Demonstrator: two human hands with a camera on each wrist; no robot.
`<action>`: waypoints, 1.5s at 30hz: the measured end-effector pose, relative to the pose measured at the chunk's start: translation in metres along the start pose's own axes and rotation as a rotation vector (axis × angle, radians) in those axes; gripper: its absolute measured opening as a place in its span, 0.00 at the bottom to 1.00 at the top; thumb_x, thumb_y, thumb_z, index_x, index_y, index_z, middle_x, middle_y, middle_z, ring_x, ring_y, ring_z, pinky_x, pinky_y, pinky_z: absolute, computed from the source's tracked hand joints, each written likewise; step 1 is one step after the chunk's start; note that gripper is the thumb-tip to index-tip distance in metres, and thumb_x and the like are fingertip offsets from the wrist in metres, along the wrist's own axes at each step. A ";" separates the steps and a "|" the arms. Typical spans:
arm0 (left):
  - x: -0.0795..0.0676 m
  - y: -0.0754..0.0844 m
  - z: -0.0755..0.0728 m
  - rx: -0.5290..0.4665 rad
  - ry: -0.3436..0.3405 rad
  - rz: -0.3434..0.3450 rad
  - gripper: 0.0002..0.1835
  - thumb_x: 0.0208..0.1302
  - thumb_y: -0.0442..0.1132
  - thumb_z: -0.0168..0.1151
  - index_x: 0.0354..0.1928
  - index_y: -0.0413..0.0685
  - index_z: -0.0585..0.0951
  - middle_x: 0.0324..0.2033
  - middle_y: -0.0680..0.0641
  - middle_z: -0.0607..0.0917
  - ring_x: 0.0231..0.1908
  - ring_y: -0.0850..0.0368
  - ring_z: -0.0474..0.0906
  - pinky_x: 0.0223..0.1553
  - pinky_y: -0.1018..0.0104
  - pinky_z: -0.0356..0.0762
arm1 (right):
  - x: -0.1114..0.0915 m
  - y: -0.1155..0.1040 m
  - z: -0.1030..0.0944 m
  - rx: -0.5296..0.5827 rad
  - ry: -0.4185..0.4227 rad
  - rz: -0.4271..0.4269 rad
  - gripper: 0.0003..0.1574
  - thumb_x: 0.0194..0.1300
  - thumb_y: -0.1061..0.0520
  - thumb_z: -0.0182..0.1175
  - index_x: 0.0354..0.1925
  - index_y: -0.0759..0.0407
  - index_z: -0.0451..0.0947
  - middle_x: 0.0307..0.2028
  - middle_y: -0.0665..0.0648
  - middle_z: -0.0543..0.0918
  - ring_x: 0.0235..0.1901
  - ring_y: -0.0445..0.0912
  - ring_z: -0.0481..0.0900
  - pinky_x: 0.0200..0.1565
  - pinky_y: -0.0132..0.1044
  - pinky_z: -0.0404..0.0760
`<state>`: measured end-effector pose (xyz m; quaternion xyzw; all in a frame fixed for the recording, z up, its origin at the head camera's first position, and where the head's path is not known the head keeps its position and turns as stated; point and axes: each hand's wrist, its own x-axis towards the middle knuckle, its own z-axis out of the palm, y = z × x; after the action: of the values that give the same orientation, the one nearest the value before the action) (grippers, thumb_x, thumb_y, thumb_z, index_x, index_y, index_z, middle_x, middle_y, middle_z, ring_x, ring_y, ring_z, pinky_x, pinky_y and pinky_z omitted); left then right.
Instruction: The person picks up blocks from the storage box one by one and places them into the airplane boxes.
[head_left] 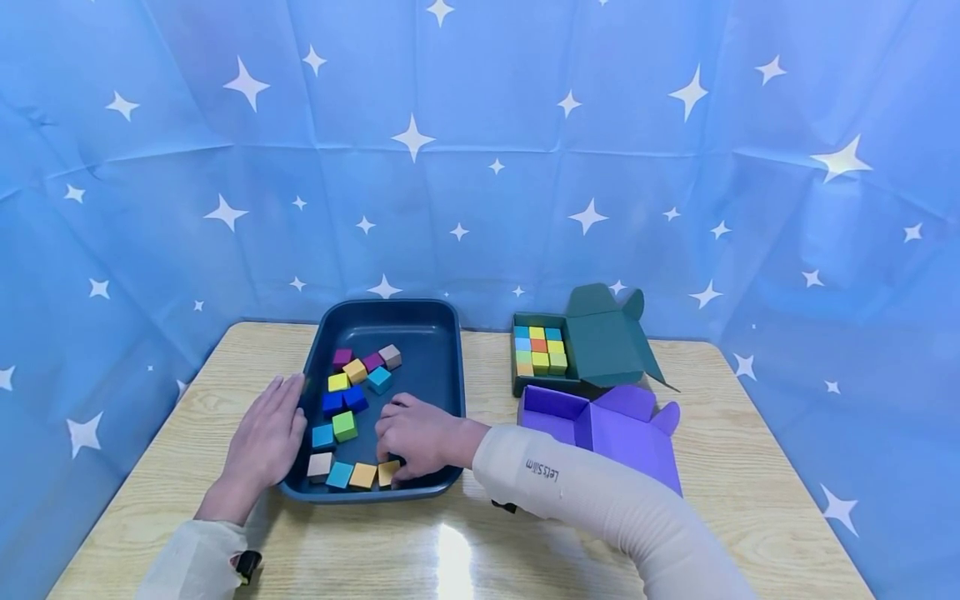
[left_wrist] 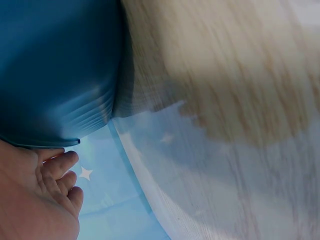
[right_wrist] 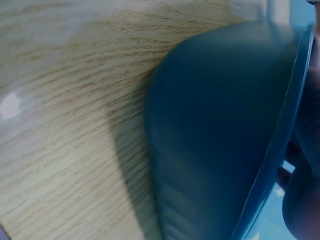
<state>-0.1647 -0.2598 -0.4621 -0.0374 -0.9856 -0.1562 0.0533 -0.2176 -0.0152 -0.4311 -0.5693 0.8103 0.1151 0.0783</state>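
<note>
A dark blue tray (head_left: 429,333) holds several coloured wooden cubes, among them a lime green cube (head_left: 345,426), a teal cube (head_left: 340,475) and an orange cube (head_left: 363,476). Inside the tray's near right part, my right hand (head_left: 422,435) pinches a yellow-orange cube (head_left: 387,475) by the near wall, its thumb at the cube's right side. My left hand (head_left: 264,437) lies against the tray's left rim, fingers extended together. In the left wrist view its fingers (left_wrist: 62,167) are loosely bent beside the rim. The right wrist view shows mostly the tray's outer wall (right_wrist: 215,125); the hand there is dark.
To the right stands an open green box (head_left: 517,386) with rows of coloured cubes in it. In front of it lies an open purple box (head_left: 555,400), partly hidden by my right sleeve (head_left: 585,492). A blue star-patterned curtain (head_left: 480,200) hangs behind the wooden table (head_left: 375,550).
</note>
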 end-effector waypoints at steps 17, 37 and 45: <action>0.000 0.002 0.002 0.008 -0.010 -0.001 0.30 0.77 0.43 0.36 0.76 0.37 0.50 0.73 0.33 0.57 0.75 0.35 0.46 0.73 0.40 0.49 | -0.006 0.008 -0.006 -0.001 0.009 0.051 0.19 0.60 0.32 0.62 0.47 0.32 0.83 0.47 0.39 0.81 0.57 0.41 0.69 0.70 0.43 0.60; -0.001 0.004 0.002 0.011 -0.003 -0.009 0.31 0.77 0.43 0.37 0.76 0.38 0.50 0.73 0.33 0.58 0.74 0.35 0.48 0.72 0.38 0.50 | -0.054 0.075 -0.042 0.067 0.133 0.318 0.20 0.60 0.38 0.62 0.48 0.42 0.84 0.46 0.44 0.82 0.56 0.44 0.68 0.70 0.48 0.59; -0.001 0.004 0.002 0.015 0.001 -0.003 0.31 0.76 0.42 0.37 0.76 0.37 0.50 0.73 0.33 0.58 0.74 0.35 0.48 0.72 0.39 0.50 | -0.099 0.123 -0.034 0.133 0.200 0.442 0.19 0.59 0.41 0.62 0.47 0.44 0.84 0.46 0.45 0.82 0.55 0.45 0.71 0.69 0.51 0.60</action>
<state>-0.1638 -0.2558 -0.4626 -0.0356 -0.9867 -0.1491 0.0537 -0.2992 0.1051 -0.3609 -0.3803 0.9246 0.0187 0.0079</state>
